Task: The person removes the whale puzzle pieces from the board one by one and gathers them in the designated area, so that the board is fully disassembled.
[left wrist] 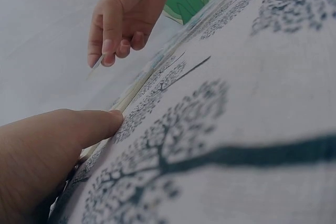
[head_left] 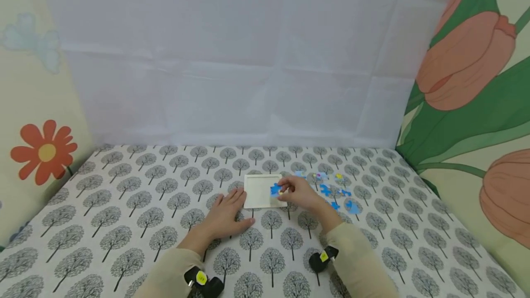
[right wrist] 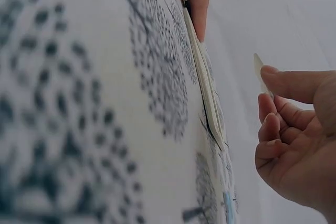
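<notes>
A shallow white puzzle tray (head_left: 256, 193) lies on the tree-print cloth. My right hand (head_left: 304, 194) pinches a blue puzzle piece (head_left: 275, 189) above the tray's right side. In the right wrist view the piece (right wrist: 258, 67) is seen nearly edge-on between thumb and fingers, raised off the tray (right wrist: 205, 80). My left hand (head_left: 225, 215) rests on the cloth at the tray's left edge, fingers straight and thumb spread out. Its thumb (left wrist: 79, 127) lies along the near side in the left wrist view. Several loose blue puzzle pieces (head_left: 325, 190) are scattered right of the tray.
More puzzle pieces, one with a yellow patch (head_left: 339, 176), lie toward the back right. A white sheet (head_left: 232, 59) hangs behind the table. Flower-painted walls (head_left: 468, 151) stand on both sides. A dark wrist device (head_left: 323, 259) is strapped on each sleeve.
</notes>
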### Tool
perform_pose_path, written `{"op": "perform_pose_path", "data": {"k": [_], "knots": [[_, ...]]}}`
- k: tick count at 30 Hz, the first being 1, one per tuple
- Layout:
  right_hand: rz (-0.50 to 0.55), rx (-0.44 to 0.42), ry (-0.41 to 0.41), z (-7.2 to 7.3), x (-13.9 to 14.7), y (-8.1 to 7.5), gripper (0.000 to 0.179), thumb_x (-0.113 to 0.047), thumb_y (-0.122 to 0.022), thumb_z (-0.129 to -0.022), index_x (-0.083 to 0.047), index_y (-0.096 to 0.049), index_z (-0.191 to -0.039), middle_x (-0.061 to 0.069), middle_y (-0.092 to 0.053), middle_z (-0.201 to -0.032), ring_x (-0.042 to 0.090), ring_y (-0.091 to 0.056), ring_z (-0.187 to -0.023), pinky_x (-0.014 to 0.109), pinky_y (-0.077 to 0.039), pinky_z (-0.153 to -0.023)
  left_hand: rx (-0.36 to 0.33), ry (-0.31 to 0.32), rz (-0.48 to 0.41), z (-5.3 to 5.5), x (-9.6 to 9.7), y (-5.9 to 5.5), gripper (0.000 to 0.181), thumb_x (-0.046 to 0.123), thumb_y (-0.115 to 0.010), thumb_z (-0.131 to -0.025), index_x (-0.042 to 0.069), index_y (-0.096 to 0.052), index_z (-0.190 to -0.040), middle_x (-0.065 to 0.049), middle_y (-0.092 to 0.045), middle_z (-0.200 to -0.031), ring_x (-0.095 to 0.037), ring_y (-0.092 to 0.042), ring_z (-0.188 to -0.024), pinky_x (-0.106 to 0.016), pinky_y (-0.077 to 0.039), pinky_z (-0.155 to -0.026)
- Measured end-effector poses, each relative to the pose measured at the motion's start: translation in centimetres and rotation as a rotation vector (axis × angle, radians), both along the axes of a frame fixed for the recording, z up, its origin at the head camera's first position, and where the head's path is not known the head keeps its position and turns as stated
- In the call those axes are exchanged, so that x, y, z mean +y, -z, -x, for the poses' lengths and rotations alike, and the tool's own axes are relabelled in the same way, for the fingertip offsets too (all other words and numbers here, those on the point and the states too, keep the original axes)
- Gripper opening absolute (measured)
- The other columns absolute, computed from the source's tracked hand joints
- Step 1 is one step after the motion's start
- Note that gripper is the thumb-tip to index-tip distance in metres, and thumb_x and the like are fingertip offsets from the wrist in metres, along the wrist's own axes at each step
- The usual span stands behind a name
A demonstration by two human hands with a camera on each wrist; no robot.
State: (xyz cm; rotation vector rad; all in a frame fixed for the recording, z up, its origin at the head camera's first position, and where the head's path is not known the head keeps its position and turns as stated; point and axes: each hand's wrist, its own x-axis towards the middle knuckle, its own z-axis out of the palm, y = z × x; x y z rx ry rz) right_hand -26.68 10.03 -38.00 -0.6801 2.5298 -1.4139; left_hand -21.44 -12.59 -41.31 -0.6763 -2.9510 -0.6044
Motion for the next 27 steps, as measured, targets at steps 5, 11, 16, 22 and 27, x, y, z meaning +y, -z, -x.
{"op": "perform_pose_path", "data": {"k": [5,11,16,22,27], "knots": [[-0.012,0.01,-0.004,-0.2,1.1,-0.4,0.029,-0.007,-0.064,-0.077,-0.001,-0.055,-0.104,0.005,-0.053,-0.086,0.015,-0.043,-0.065,0.026,-0.039,-0.054,-0.002,0.005,-0.011,0.0,0.1,0.0,0.075,0.044,-0.052,-0.081,-0.005,-0.028,-0.132,-0.018,-0.023,-0.137,-0.032,-0.015,-0.126,-0.05,-0.006,-0.099],[-0.023,0.055,-0.039,-0.5,2.5,-0.8,0.029,-0.006,-0.064,-0.077,0.001,-0.054,-0.104,0.006,-0.052,-0.087,0.017,-0.045,-0.069,0.029,-0.041,-0.058,0.006,0.008,-0.005,0.0,0.0,0.1,0.076,0.045,-0.051,-0.081,-0.005,-0.027,-0.132,-0.018,-0.022,-0.138,-0.031,-0.015,-0.126,-0.05,-0.005,-0.099],[-0.034,0.064,-0.039,-0.6,3.9,-0.6,0.029,-0.007,-0.064,-0.077,0.0,-0.054,-0.103,0.006,-0.052,-0.088,0.017,-0.046,-0.071,0.029,-0.042,-0.058,0.008,0.005,-0.004,0.1,-0.1,0.2,0.076,0.045,-0.051,-0.081,-0.005,-0.027,-0.132,-0.017,-0.022,-0.138,-0.031,-0.015,-0.126,-0.05,-0.005,-0.099],[-0.042,0.041,-0.005,-0.8,5.6,-0.4,0.029,-0.01,-0.066,-0.076,-0.004,-0.056,-0.102,0.006,-0.052,-0.09,0.018,-0.045,-0.071,0.028,-0.041,-0.054,0.011,0.01,-0.008,0.1,-0.1,0.1,0.075,0.044,-0.052,-0.081,-0.005,-0.027,-0.132,-0.018,-0.022,-0.137,-0.032,-0.015,-0.126,-0.05,-0.006,-0.099],[0.008,0.028,-0.004,-1.5,6.3,-1.0,0.027,-0.001,-0.063,-0.076,0.003,-0.054,-0.102,0.014,-0.051,-0.091,0.019,-0.044,-0.07,0.025,-0.039,-0.052,0.011,0.012,-0.023,0.1,-0.2,0.1,0.075,0.043,-0.053,-0.081,-0.005,-0.027,-0.132,-0.019,-0.022,-0.137,-0.032,-0.015,-0.126,-0.051,-0.006,-0.099]]}}
